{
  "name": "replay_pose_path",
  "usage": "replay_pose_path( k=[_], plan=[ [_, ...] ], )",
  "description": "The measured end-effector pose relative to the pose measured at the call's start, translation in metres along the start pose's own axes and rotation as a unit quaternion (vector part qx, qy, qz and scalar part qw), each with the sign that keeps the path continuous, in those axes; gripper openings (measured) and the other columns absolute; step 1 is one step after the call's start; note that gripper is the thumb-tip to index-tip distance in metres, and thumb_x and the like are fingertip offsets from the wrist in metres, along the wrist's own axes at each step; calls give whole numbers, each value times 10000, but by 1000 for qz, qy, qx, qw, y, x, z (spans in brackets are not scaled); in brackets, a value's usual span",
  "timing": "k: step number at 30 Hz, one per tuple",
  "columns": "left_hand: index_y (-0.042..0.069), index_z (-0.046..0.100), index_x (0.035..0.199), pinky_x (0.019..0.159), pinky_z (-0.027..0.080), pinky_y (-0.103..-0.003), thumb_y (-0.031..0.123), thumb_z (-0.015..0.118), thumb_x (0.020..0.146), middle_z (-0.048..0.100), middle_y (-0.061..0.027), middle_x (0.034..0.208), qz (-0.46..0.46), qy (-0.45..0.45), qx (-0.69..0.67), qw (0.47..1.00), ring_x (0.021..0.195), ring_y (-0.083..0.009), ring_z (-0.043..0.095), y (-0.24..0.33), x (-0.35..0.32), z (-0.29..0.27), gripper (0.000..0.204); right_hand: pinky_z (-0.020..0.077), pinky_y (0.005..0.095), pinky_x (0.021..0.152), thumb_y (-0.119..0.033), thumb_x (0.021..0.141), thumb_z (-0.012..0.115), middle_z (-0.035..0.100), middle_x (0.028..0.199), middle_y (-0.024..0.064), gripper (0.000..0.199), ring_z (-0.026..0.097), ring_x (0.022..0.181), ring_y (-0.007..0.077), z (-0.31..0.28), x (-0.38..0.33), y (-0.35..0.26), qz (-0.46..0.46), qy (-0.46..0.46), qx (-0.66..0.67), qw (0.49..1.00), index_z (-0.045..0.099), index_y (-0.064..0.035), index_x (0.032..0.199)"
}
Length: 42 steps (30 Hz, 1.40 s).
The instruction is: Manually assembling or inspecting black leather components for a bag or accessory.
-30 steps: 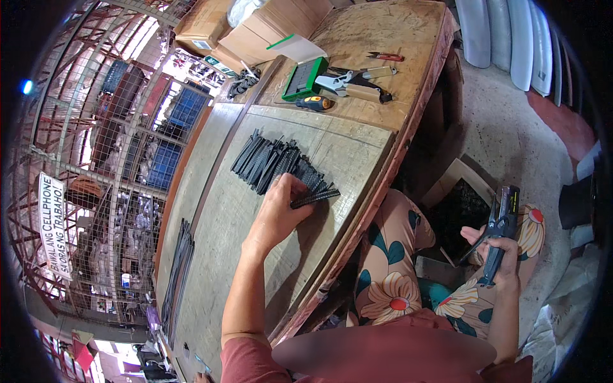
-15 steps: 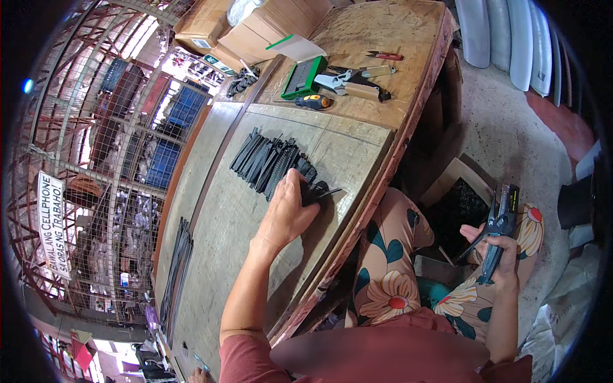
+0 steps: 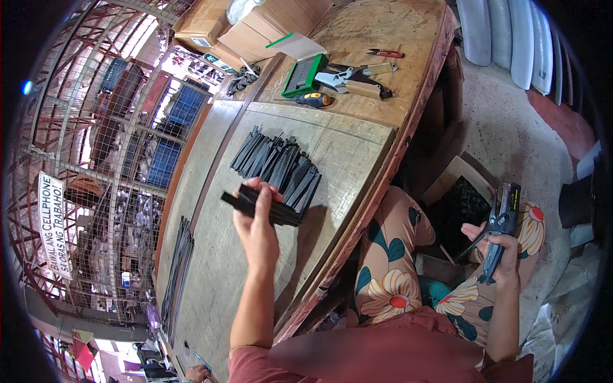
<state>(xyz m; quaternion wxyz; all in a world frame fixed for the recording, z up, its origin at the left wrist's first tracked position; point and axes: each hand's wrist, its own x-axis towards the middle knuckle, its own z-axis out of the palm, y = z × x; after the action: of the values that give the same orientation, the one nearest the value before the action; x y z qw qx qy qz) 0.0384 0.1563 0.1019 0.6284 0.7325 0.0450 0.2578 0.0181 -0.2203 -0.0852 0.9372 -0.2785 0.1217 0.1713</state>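
So closest in, the right hand (image 3: pixel 501 252) is held out over the lap, off the surface altogether, and it's wrapped tight around a black hand tool (image 3: pixel 500 226) with long handles. The tool is gripped upright, head pointing up and away, handles squeezed in under the fingers. Just behind it a cardboard box (image 3: pixel 461 207) full of dark stuff is parked on the floor beside the flowered trousers (image 3: pixel 389 281).

The left hand (image 3: pixel 255 223) is raised a bit over the wooden surface (image 3: pixel 348 143), and a small bundle of black strips (image 3: pixel 260 205) is pinched in its grip, fingers curled over the top and thumb underneath. The bundle is held roughly level and crosswise, with ends sticking out on both sides of the hand, more on the left. The strips look flat, narrow and matte black, stacked in a neat little pack.

Right past the grip, the main pile of black strips (image 3: pixel 276 166) is fanned out on the surface, nearly touching the held bundle. They look ribbed or toothed, but that can't be told for sure.

Further out, a green case (image 3: pixel 304 75), a screwdriver (image 3: pixel 314 99) with an orange-and-black handle, pliers (image 3: pixel 351 76) and small red cutters (image 3: pixel 385 53) are scattered, with cardboard boxes (image 3: pixel 255 32) stacked at the far end.
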Motion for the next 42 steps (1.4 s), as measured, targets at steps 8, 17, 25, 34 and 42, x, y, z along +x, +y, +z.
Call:
replay_pose_path(
  k=[8, 17, 25, 34, 42],
  plan=[
    [63, 213, 1403, 795, 468, -299, 33, 636, 847, 600, -85, 906, 35, 56, -10, 998, 843, -150, 575, -15, -25, 15, 699, 260, 466, 1099, -114, 634, 585, 556, 1102, 337, 416, 526, 1128, 395, -7, 2, 3, 0, 8, -25, 1000, 512, 73, 999],
    [23, 547, 1018, 768, 467, -325, 222, 537, 943, 612, -79, 799, -58, 17, 9, 998, 768, -168, 582, -24, -30, 13, 212, 284, 415, 1088, -117, 626, 572, 572, 1089, 319, 416, 558, 1088, 370, -1, -2, -1, 3, 23, -44, 999, 510, 51, 1002],
    [36, 504, 1044, 805, 445, -372, 303, 463, 971, 462, -16, 697, 134, 112, 4, 985, 668, -138, 475, -15, -27, 2, 279, 305, 424, 1073, -116, 633, 545, 613, 1029, 275, 415, 590, 1037, 352, -10, -2, 2, -1, 2, -49, 999, 502, 48, 1012],
    [30, 429, 1296, 650, 426, -268, 261, 549, 920, 499, -10, 803, -466, -236, -308, 796, 712, -115, 485, 13, -114, 67, 458, 376, 487, 1022, -43, 688, 535, 623, 923, 221, 329, 598, 992, 385, -14, -4, 1, 29, -3, -57, 998, 512, 39, 1006],
    [-25, 571, 1129, 684, 559, -299, 120, 603, 883, 667, -98, 874, -597, -265, -213, 727, 770, -191, 662, -65, -161, 114, 288, 463, 391, 855, -69, 715, 596, 624, 993, 193, 318, 617, 892, 266, -4, -15, 15, -16, 14, -213, 977, 538, 14, 1017]
  ],
)
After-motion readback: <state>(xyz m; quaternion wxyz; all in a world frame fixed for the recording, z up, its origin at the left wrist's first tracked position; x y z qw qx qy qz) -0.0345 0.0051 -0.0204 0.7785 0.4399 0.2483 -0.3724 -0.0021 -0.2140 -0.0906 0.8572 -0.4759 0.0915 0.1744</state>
